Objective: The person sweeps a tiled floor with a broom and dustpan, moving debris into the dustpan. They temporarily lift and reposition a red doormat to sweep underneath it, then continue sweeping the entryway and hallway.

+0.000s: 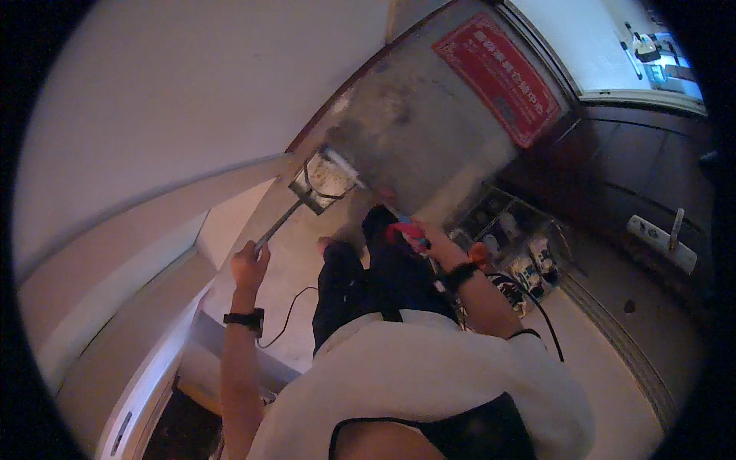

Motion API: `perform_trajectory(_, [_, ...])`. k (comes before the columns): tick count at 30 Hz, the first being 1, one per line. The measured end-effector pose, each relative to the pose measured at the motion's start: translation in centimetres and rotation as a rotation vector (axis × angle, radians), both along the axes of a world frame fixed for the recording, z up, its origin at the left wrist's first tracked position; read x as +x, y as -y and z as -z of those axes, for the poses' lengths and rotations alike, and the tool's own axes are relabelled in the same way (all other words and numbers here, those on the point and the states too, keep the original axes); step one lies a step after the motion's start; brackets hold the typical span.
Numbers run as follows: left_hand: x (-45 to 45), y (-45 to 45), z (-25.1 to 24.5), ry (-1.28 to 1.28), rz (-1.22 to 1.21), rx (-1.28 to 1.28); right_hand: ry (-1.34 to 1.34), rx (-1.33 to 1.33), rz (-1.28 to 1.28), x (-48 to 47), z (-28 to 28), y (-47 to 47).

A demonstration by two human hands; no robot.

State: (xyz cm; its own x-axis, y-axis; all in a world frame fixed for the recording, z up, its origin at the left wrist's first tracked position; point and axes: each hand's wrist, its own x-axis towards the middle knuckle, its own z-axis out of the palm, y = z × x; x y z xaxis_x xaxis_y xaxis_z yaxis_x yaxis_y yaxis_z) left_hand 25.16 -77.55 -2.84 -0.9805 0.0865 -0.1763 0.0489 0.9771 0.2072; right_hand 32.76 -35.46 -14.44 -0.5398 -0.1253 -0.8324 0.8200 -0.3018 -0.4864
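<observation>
My left hand [249, 267] grips the upper end of a long handle that slopes down to a dustpan [328, 177] on the floor. Light-coloured debris lies in the dustpan. My right hand [422, 238] is closed round a stick [397, 211], with a pink-red cloth or glove at the fingers. From there the stick slants towards a pale strip [343, 163], probably a broom head, at the dustpan's open edge; blur hides its exact shape.
A red mat [497, 80] with writing lies by the doorway. Right of my legs stands a rack [494, 221] with shoes or similar items, beside a patterned bag [535, 267]. A dark cable [293, 305] trails over the floor. A wall [190, 103] runs along the left.
</observation>
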Motion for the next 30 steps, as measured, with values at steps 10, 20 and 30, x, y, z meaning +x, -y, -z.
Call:
perform_trajectory(10, [1.9,3.5,3.1,0.036,0.165,0.025,0.019,0.043,0.401,6.2,6.0,-11.5])
perform_trajectory(20, [3.9,4.7,3.8,0.066,0.319,-0.124,-0.3,0.703,-0.475,7.9,17.7,2.5])
perform_trajectory(30, [2.5,4.5,4.2,-0.166,0.463,-0.065,-0.441,0.348,0.178,17.5,9.0,17.8])
